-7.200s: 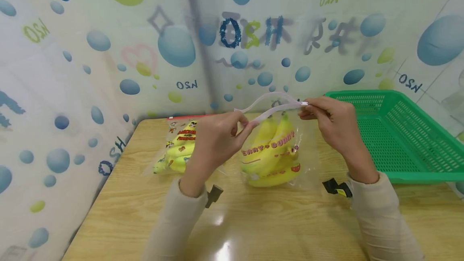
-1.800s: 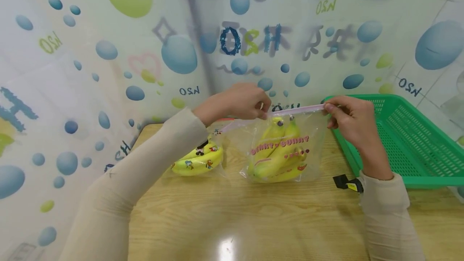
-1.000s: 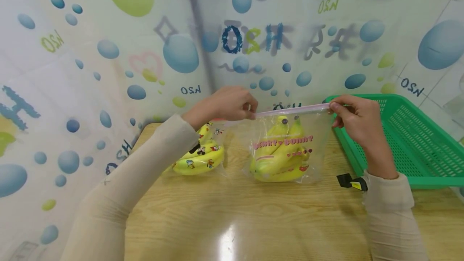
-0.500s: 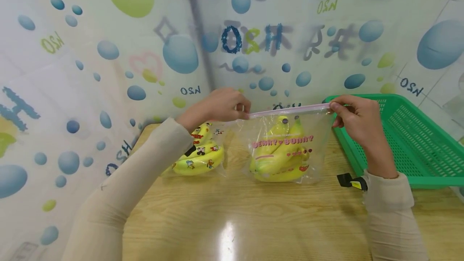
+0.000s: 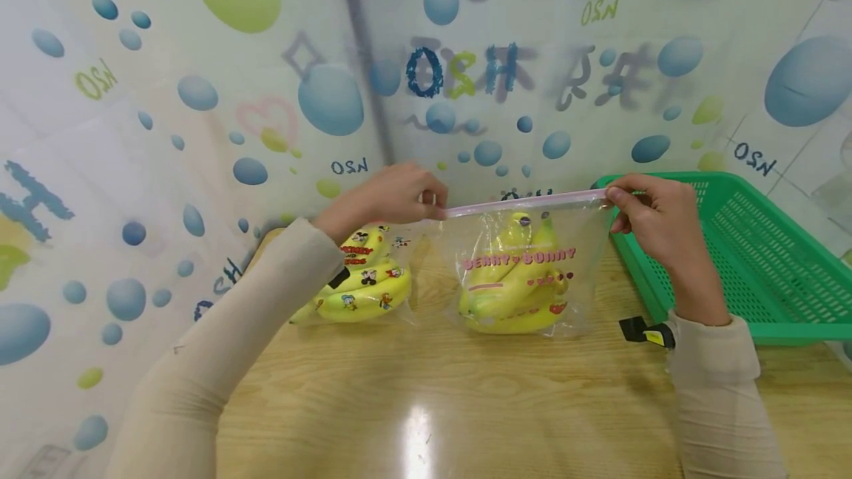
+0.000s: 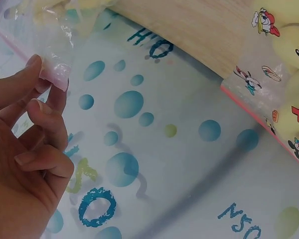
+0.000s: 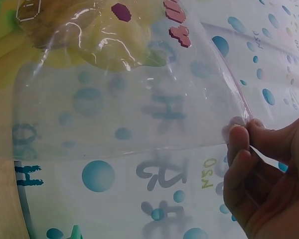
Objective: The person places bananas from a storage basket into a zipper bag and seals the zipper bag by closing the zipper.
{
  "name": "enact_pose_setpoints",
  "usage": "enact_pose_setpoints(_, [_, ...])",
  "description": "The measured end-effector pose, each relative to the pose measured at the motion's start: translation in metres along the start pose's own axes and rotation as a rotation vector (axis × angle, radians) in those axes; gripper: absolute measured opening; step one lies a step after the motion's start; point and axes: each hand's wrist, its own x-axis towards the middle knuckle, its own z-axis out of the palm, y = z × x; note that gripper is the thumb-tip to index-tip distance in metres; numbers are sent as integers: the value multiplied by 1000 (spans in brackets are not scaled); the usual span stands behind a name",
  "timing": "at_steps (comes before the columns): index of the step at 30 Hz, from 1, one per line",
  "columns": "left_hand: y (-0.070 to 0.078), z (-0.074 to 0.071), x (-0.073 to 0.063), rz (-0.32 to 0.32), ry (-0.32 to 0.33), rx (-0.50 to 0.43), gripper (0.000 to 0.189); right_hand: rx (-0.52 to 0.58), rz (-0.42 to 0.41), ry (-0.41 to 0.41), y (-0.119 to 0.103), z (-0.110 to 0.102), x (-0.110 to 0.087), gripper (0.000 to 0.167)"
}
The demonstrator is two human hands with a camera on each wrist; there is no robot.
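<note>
A clear zip bag (image 5: 519,272) printed "Berry Bunny" stands on the table with yellow bananas (image 5: 509,294) inside. Its pink zip strip runs straight and taut between both hands. My left hand (image 5: 406,194) pinches the strip's left end between thumb and index finger; the slider cannot be made out under the fingers. At the right top corner, my right hand (image 5: 655,216) pinches the bag between thumb and fingers, as the right wrist view shows too. Left of it lies a second zip bag (image 6: 284,89) with a red strip and cartoon prints, also full of bananas, partly behind my left arm.
A green plastic basket (image 5: 739,335) with perforated walls stands at the right, just behind my right hand. The wooden table (image 5: 506,405) extends in front of the bags. A patterned curtain (image 5: 566,21) hangs close behind them.
Earlier the bag's mouth gaped, with a white slider near my right hand. My left hand has since moved left along the strip, whose edges now lie together. My right hand keeps its corner.
</note>
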Motion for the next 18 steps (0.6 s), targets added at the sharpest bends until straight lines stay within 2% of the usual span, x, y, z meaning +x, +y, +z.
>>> enact_pose_setpoints(9, [-7,1,-9,-38,-14,-21,15,-19,23,-6,2,0,0,20])
enact_pose_setpoints(18, [-13,7,-12,-50,17,-83,16,-11,43,-35,2,0,0,22])
